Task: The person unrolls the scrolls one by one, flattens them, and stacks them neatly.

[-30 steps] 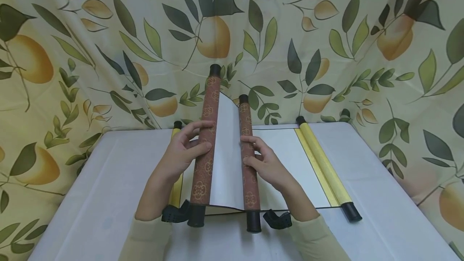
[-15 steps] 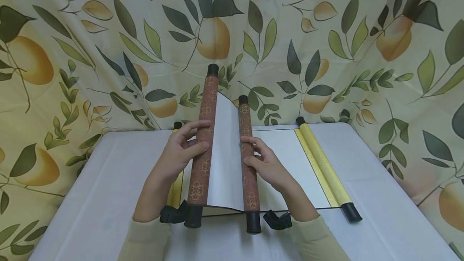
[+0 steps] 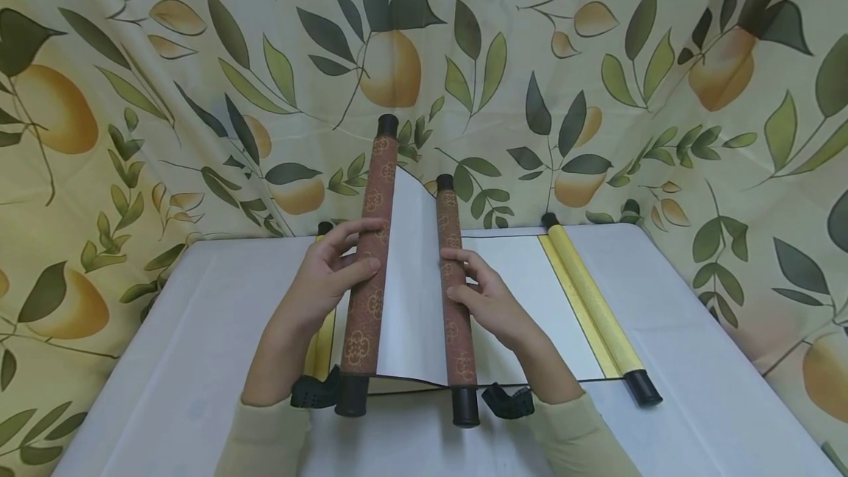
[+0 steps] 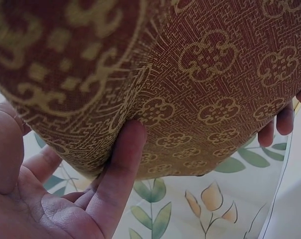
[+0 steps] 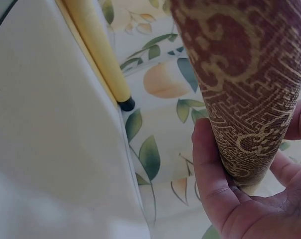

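1. Head view: our subject is the red-brown brocade scroll with gold motifs and black end caps (image 3: 414, 278), partly unrolled around a plain white strip. It seems lifted above a yellow-ended white scroll (image 3: 517, 293) lying on the white-covered table (image 3: 682, 315). At the brocade scroll's 9 o'clock our left hand (image 3: 321, 274) pinches the thicker roll between thumb and fingers; at 3 o'clock our right hand (image 3: 493, 300) pinches the thinner one. The left roll's far end rises higher towards 12 o'clock; we would do well to match both rolls' height and tilt, so the strip doesn't skew.

2. Left wrist view: our left hand sits near 7 o'clock, one finger along the brocade backing; right fingertips show at 3 o'clock. A light, broad grip should avoid creasing here.

3. Right wrist view: our right hand, near 4 o'clock, cradles its roll between fingers and thumb. We'd turn it gently, roll layers staying aligned.
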### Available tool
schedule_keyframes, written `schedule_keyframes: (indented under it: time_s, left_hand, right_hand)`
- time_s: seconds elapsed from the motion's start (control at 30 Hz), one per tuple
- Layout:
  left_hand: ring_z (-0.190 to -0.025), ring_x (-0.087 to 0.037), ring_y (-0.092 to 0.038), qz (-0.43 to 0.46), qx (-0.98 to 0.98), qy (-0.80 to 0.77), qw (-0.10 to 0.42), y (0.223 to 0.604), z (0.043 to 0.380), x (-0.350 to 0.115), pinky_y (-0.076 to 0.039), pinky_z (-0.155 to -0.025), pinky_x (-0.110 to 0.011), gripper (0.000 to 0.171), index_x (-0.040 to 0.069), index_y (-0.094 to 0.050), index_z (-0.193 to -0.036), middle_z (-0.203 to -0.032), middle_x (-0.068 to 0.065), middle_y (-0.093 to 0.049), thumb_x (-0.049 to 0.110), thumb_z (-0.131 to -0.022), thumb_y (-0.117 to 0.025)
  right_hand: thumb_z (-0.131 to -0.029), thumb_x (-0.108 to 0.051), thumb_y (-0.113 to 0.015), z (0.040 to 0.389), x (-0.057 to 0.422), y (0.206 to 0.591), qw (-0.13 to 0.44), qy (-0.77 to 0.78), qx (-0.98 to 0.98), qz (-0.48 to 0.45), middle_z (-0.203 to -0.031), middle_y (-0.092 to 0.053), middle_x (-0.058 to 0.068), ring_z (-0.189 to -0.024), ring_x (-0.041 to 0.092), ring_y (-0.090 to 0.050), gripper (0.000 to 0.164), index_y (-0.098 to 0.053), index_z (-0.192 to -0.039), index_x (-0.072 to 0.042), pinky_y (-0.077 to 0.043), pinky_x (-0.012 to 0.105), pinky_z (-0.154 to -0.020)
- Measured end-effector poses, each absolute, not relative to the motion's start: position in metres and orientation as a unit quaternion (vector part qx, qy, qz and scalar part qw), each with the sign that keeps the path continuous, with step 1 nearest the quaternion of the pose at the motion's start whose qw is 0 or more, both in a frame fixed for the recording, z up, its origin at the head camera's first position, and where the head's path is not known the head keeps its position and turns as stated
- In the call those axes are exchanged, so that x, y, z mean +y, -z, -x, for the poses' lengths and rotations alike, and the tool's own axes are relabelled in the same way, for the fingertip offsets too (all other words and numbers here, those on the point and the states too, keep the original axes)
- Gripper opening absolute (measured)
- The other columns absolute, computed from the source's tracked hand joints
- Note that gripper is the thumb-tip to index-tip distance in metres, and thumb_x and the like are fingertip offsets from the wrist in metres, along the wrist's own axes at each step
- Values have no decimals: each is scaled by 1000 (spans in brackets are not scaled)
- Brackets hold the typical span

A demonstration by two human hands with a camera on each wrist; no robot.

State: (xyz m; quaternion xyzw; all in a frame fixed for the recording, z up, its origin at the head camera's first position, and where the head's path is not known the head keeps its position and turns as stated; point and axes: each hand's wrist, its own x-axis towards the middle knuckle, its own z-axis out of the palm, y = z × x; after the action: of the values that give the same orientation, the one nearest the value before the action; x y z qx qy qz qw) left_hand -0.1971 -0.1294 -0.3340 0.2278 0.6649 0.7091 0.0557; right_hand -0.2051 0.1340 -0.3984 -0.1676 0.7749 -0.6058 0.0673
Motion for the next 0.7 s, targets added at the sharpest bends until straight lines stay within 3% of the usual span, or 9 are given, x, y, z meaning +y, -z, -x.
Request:
schedule_keyframes:
  time_s: [0.7]
  left_hand:
    - [-99, -32, -58, -225, 659, -716, 48, 330, 195, -135, -52, -75, -41, 47, 14, -46, -132, -127, -12, -44, 11, -87, -62]
  right_hand:
    - [-90, -12, -54, 205, 134, 395, 79, 604, 779, 151, -137, -32, -2, -116, 30, -42, 48, -41, -135, -24, -45, 40, -83]
